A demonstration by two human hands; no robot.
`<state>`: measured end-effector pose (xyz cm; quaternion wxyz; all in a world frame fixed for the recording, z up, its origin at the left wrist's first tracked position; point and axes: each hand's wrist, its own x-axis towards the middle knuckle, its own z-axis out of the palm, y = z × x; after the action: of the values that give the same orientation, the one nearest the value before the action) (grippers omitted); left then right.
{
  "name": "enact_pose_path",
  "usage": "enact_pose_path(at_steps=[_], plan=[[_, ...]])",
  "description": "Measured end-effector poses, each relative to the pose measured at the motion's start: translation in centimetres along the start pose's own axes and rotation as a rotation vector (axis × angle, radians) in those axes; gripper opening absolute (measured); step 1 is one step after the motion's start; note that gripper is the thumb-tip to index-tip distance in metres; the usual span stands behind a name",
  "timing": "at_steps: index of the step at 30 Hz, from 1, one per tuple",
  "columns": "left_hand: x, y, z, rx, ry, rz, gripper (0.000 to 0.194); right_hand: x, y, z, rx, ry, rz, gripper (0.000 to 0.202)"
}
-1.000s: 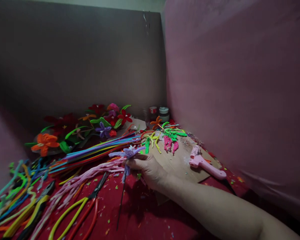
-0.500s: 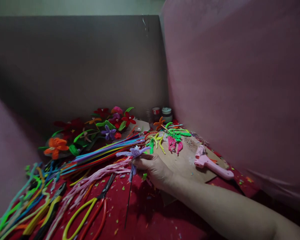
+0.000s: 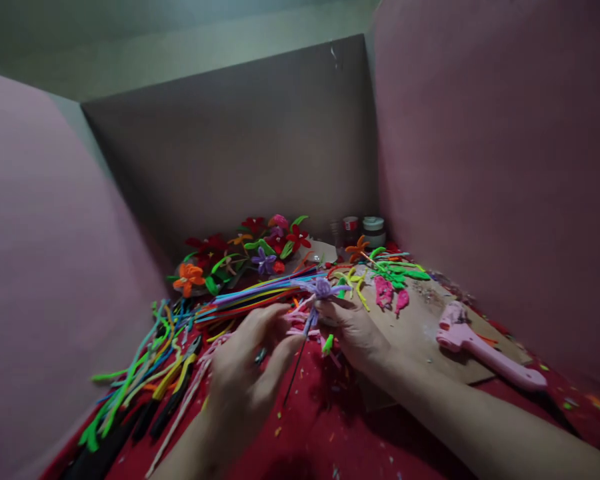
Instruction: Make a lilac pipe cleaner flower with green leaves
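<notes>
A lilac pipe-cleaner flower [image 3: 323, 289] with a thin dark wire stem [image 3: 294, 377] is pinched just below its petals by my right hand [image 3: 357, 333]. Close on its left, my left hand [image 3: 253, 363] has thumb and fingers apart, with the thumb tip by the upper stem. Whether that thumb touches the wire I cannot tell. Pink pipe cleaners [image 3: 300, 327] lie behind and below both hands. A bundle of coloured pipe cleaners [image 3: 250, 298] stretches out beyond my left hand.
Pliers [image 3: 173, 390] and loose pipe cleaners [image 3: 130, 387] lie at left. Finished flowers [image 3: 263, 260] are heaped at the back. At right, a pink glue gun [image 3: 485, 350] rests on a brown board [image 3: 415, 340] with pink petals [image 3: 384, 292]. A lidded cup [image 3: 374, 232] stands in the back corner.
My left hand has come into view and moved up beside the stem, covering the scissors' place. My right hand still holds the flower. The whole view has shifted, so things appear farther right.
</notes>
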<state>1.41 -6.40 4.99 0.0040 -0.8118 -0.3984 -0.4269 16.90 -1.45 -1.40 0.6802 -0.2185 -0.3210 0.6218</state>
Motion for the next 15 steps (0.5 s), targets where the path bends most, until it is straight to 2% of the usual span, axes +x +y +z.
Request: enact_pose_path(at_steps=[3,5,7,11,15], plan=[[0.7,-0.7,2.8,0.108,-0.123,-0.005,0.029,-0.6,-0.3,0.6,-0.032,0.025,0.003,0.018],[0.4,-1.1,4.7,0.219,-0.149,-0.023,0.031,-0.8,-0.2,0.8,-0.070,0.058,0.001,0.019],[0.1,-1.3,6.0,0.349,-0.199,-0.056,0.024,-1.0,0.0,0.7,-0.107,0.073,-0.003,0.019],[0.1,-1.9,6.9,0.456,-0.279,-0.058,0.020,-1.0,0.9,0.1,-0.176,0.062,-0.060,0.015],[0.2,-2.9,6.9,0.266,-0.260,-0.055,0.020,-1.1,1.3,0.1,-0.236,0.045,-0.120,0.014]])
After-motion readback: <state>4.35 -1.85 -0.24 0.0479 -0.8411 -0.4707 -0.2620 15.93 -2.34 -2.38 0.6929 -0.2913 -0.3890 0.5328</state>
